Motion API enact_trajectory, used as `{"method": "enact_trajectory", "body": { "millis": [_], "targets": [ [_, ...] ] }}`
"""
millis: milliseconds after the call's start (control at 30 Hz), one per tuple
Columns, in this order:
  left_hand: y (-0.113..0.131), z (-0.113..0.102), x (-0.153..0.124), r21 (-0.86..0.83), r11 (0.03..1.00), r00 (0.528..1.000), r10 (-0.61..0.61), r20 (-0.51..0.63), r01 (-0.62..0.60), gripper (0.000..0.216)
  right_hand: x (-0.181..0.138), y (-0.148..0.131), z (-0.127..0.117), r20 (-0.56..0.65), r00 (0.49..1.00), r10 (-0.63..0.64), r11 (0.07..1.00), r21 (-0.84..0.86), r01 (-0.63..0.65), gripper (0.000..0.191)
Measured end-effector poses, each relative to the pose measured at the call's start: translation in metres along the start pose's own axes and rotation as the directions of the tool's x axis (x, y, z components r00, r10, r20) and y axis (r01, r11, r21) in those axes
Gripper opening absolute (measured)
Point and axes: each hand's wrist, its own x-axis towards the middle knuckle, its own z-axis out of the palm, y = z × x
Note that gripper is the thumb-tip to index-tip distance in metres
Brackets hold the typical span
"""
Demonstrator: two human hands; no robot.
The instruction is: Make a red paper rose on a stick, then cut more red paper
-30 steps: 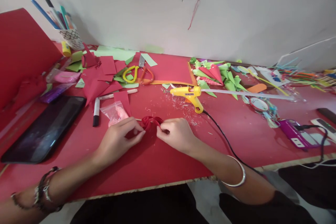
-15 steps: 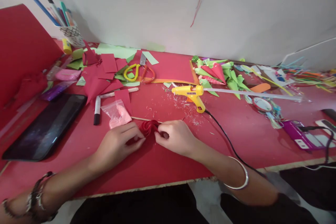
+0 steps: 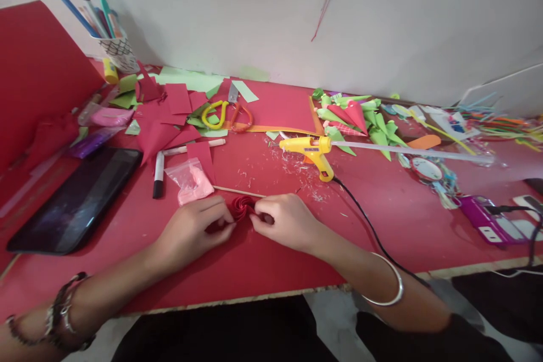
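Note:
A red pleated paper piece (image 3: 242, 207), coiled in curved folds, is held just above the red table between both hands. My left hand (image 3: 198, 226) pinches its left edge between thumb and fingers. On the other side my right hand (image 3: 285, 220) grips the right edge, fingers curled in. Behind the paper lies a thin wooden stick (image 3: 237, 190), its right end at my right hand's knuckles. A small plastic bag with pink clay-like stuff (image 3: 193, 181) rests just beyond my left hand. The yellow glue gun (image 3: 311, 151) lies past my right hand, a long glue stick in its back.
A phone (image 3: 76, 201) and a marker (image 3: 158, 175) lie left. Red paper scraps (image 3: 163, 124) and scissors (image 3: 229, 113) are further back. Green and red paper cones (image 3: 356, 119) sit back right. The black cord (image 3: 365, 220) runs to the front edge; a purple power strip (image 3: 487, 220) stands right.
The folds of the red paper have drawn into a tighter swirl between my fingers. Both hands keep their pinch and have hardly moved. The camera view has shifted slightly.

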Motion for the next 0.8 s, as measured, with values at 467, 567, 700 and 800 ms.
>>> {"method": "enact_trajectory", "body": {
  "millis": [467,567,700,800],
  "targets": [
    [0.002,-0.010,0.001,-0.014,0.998,0.997,-0.064,0.051,0.065,0.010,-0.002,0.001,-0.008,-0.029,1.000,-0.003,0.981,0.193,0.009,0.026],
    [-0.002,-0.013,0.003,-0.031,0.996,0.996,-0.085,-0.041,0.084,0.011,0.000,0.007,-0.011,-0.117,0.992,0.039,0.942,0.336,0.003,0.009],
    [-0.006,-0.013,0.006,-0.038,0.998,0.995,-0.056,-0.077,0.053,0.008,0.003,0.013,-0.011,-0.111,0.994,-0.001,0.919,0.392,0.045,0.004],
    [-0.005,-0.013,0.009,-0.056,0.998,0.999,-0.019,-0.039,0.017,0.008,0.004,0.014,-0.009,-0.087,0.995,-0.043,0.918,0.390,0.074,0.007]
  ]
}}
